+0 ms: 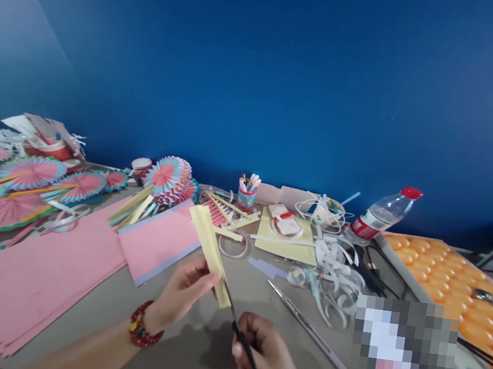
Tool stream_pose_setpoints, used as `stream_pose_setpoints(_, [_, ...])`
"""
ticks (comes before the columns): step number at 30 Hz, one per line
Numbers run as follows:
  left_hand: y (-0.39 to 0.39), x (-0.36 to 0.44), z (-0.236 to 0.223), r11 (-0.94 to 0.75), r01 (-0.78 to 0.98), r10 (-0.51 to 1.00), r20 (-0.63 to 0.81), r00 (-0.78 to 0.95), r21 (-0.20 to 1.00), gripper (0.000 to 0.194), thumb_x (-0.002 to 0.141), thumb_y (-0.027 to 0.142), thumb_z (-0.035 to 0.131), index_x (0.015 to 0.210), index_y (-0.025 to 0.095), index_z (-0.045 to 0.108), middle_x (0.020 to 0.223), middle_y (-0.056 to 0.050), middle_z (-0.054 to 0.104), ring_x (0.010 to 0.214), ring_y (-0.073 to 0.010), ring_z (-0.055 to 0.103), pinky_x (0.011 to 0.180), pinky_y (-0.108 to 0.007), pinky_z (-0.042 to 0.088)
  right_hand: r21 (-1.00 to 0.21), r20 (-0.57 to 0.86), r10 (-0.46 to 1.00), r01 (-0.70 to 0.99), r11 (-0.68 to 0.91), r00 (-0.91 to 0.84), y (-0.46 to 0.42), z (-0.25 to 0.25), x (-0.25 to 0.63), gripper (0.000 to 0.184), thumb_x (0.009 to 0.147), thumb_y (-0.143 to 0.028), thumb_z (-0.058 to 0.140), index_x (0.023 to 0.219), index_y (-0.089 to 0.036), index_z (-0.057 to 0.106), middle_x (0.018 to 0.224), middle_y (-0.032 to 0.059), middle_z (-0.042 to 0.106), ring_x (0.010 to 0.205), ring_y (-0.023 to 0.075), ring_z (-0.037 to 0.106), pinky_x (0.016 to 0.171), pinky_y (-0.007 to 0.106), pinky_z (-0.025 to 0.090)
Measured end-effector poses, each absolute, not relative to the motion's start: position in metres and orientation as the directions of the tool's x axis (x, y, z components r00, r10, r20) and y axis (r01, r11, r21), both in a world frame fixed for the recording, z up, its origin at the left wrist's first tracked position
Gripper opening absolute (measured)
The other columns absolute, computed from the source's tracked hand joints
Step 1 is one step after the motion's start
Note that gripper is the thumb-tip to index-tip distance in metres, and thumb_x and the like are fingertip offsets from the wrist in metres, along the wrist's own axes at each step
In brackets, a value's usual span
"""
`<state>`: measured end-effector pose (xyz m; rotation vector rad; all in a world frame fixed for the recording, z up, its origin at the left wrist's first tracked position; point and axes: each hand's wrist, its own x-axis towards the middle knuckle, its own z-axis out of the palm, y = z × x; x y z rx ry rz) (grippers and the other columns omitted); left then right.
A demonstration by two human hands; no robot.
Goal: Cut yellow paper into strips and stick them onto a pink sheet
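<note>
Between the thumb and fingers of my left hand (184, 291) is a folded yellow paper strip (208, 241), held up at a slant above the table. A beaded red bracelet (146, 324) circles that wrist. My right hand (261, 350) grips black-handled scissors (244, 346), whose blades reach up along the strip's lower right edge. Whether the blades are parted I cannot tell. Behind my left hand lies a pink sheet with lilac borders (162, 237). A slim metal craft knife (309, 327) rests on the table to the right of the scissors.
Pink paper sheets (53, 274) and pleated paper fans (165, 179) cover the left side. Farther back stand a pen cup (246, 196) and a tilted plastic bottle (382, 217). Curled white strips (337, 269) lie near an orange bubbled panel (447, 277). A blue wall (260, 77) rises behind.
</note>
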<state>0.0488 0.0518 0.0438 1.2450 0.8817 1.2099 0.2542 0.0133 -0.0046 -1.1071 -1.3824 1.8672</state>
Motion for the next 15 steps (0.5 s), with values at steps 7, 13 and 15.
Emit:
stream_pose_setpoints(7, [0.0490, 0.0526, 0.0493, -0.088, -0.177, 0.957, 0.132, 0.257, 0.980, 0.034, 0.090, 0.048, 0.064, 0.083, 0.014, 0.066, 0.072, -0.003, 0.062, 0.064, -0.0140, 0.059, 0.062, -0.024, 0.052, -0.949, -0.281, 0.806, 0.025, -0.314, -0.521, 0.0143, -0.0001, 0.2535, 0.061, 0.062, -0.077, 0.071, 0.067, -0.022, 0.044, 0.047, -0.0065, 0.050, 0.042, 0.0071, 0.040, 0.045, 0.020, 0.028])
stream_pose_setpoints(13, [0.0491, 0.0527, 0.0472, -0.099, -0.183, 0.955, 0.145, 0.260, 0.978, 0.033, 0.091, 0.046, 0.063, 0.084, 0.014, 0.066, 0.073, -0.003, 0.062, 0.064, -0.0138, 0.060, 0.063, -0.023, 0.052, -0.951, -0.275, 0.812, 0.020, -0.310, -0.515, 0.0147, -0.0032, 0.2535, 0.061, 0.063, -0.075, 0.072, 0.067, -0.022, 0.043, 0.048, -0.0060, 0.051, 0.042, 0.0071, 0.041, 0.044, 0.020, 0.028])
stream_pose_setpoints(15, [0.0491, 0.0533, 0.0486, -0.095, -0.193, 0.956, 0.144, 0.256, 0.977, 0.032, 0.091, 0.046, 0.064, 0.085, 0.014, 0.066, 0.073, -0.003, 0.062, 0.064, -0.0136, 0.060, 0.062, -0.023, 0.052, -0.951, -0.271, 0.813, 0.015, -0.308, -0.516, 0.0146, -0.0036, 0.2536, 0.061, 0.063, -0.075, 0.072, 0.067, -0.022, 0.042, 0.047, -0.0063, 0.050, 0.041, 0.0073, 0.041, 0.045, 0.021, 0.028])
